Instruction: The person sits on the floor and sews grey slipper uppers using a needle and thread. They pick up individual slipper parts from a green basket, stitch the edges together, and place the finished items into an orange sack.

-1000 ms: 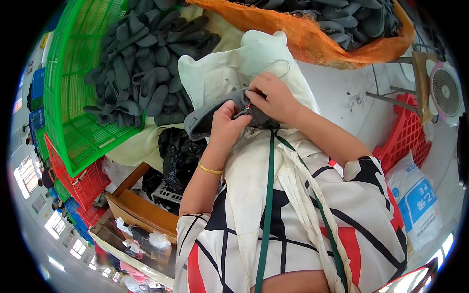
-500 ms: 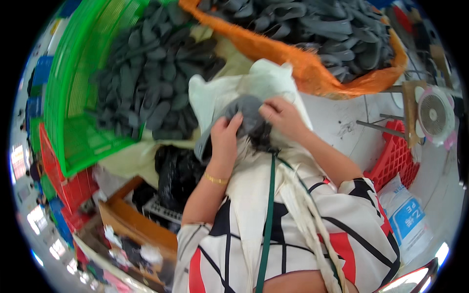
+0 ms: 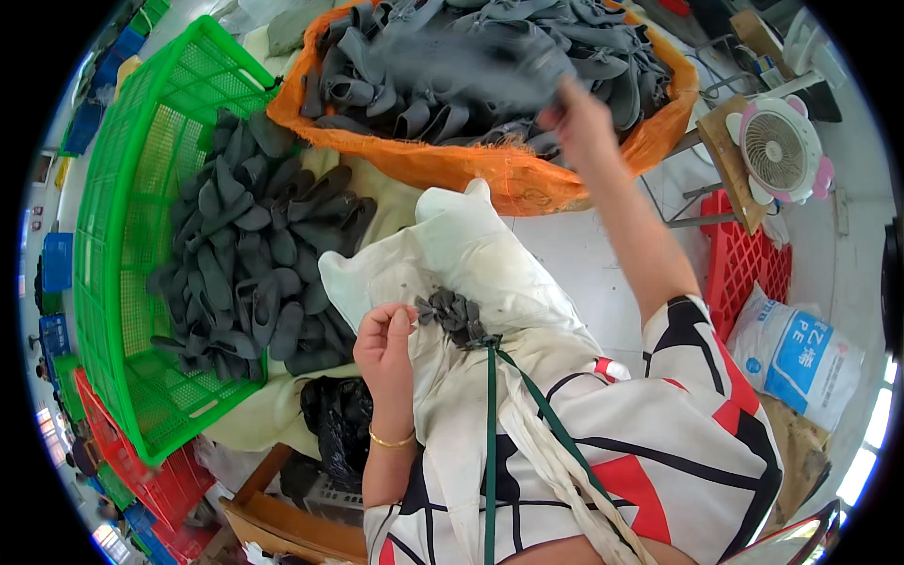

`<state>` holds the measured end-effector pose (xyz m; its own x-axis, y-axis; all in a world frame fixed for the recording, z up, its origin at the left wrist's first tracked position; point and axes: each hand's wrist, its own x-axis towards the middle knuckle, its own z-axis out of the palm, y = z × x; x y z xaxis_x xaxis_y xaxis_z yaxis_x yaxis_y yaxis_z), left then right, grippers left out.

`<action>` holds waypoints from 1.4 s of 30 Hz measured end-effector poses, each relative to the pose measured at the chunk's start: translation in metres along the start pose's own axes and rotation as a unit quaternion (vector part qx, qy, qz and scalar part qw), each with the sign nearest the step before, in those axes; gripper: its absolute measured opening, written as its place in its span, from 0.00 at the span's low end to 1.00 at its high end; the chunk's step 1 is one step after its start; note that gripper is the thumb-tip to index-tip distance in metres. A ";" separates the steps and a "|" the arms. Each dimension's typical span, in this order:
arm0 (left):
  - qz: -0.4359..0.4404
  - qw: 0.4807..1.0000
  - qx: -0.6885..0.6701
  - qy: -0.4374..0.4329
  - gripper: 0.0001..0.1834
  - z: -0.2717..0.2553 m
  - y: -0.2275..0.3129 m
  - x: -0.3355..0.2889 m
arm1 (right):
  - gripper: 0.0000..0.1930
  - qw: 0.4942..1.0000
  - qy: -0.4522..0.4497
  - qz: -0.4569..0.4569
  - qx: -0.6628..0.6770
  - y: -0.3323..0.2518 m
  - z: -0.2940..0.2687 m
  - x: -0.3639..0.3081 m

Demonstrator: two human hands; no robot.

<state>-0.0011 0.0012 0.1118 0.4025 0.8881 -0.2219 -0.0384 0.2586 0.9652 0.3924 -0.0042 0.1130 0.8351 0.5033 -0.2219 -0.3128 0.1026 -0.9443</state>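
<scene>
My right hand [image 3: 576,118] is stretched out over the orange sack [image 3: 471,169], closed on a grey flat shoe [image 3: 471,71] smeared by motion. Many grey shoes, some with small bows, fill that sack. Above my lap my left hand [image 3: 386,337] is closed, thumb against the forefinger; what it pinches, if anything, is too small to make out. Its fingertips are beside a bunch of dark grey bow-like pieces [image 3: 454,315] at the end of a green strap [image 3: 491,443], on a whitish cloth [image 3: 508,264] over my lap.
At left a green plastic crate [image 3: 118,273] lies on its side, with a heap of grey shoes [image 3: 254,273] in and before it. A black plastic bag [image 3: 337,424] and a wooden drawer [image 3: 292,527] are nearby. At right are a fan [image 3: 777,146], a red crate [image 3: 734,264] and a white-and-blue sack [image 3: 796,353].
My right hand has carried the grey shoe from my lap forward over the orange sack. My left hand has let go of the shoe and stays near the bow-like pieces. The view has shifted.
</scene>
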 end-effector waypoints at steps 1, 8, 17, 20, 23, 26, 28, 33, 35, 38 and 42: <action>0.002 1.000 0.009 -0.007 0.06 -0.004 -0.006 0.004 | 0.14 0.994 -0.007 -0.027 0.109 -0.013 0.000 0.017; 0.011 0.973 0.224 -0.048 0.06 -0.023 -0.069 0.020 | 0.13 0.993 -0.121 -0.007 -0.015 0.031 -0.053 0.008; 0.236 0.666 0.690 -0.159 0.10 0.001 -0.083 0.029 | 0.12 0.945 -0.254 0.116 -0.171 0.114 -0.028 -0.138; 0.227 0.702 0.658 -0.147 0.10 -0.007 -0.075 0.030 | 0.11 0.918 -0.302 0.118 -0.228 0.115 -0.022 -0.159; 0.168 0.760 0.611 -0.143 0.11 -0.019 -0.042 0.025 | 0.11 0.876 -0.357 0.026 -0.322 0.108 -0.013 -0.180; 0.104 0.837 0.521 -0.133 0.12 -0.031 -0.023 0.015 | 0.19 0.804 -0.446 -0.101 -0.380 0.101 0.006 -0.195; 0.063 0.890 0.433 -0.130 0.11 -0.038 -0.020 0.007 | 0.20 0.802 -0.467 -0.098 -0.358 0.100 0.018 -0.204; 0.040 0.953 0.280 -0.104 0.12 -0.037 -0.024 -0.006 | 0.17 0.844 -0.447 0.206 -0.216 0.113 0.035 -0.211; 0.068 0.956 0.268 -0.099 0.14 -0.036 -0.026 -0.010 | 0.13 0.834 -0.460 0.199 -0.232 0.111 0.036 -0.211; 0.096 0.958 0.254 -0.095 0.15 -0.032 -0.028 -0.014 | 0.09 0.840 -0.456 0.190 -0.224 0.112 0.034 -0.213; 0.040 0.973 0.193 -0.121 0.14 -0.036 -0.033 -0.014 | 0.07 0.847 -0.474 0.043 -0.237 0.109 0.031 -0.216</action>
<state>-0.0387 -0.0058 0.0775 0.6184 0.7714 -0.1500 0.2484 -0.0107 0.9686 0.1636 -0.0754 0.0656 0.0096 0.9774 -0.2111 0.0504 -0.2113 -0.9761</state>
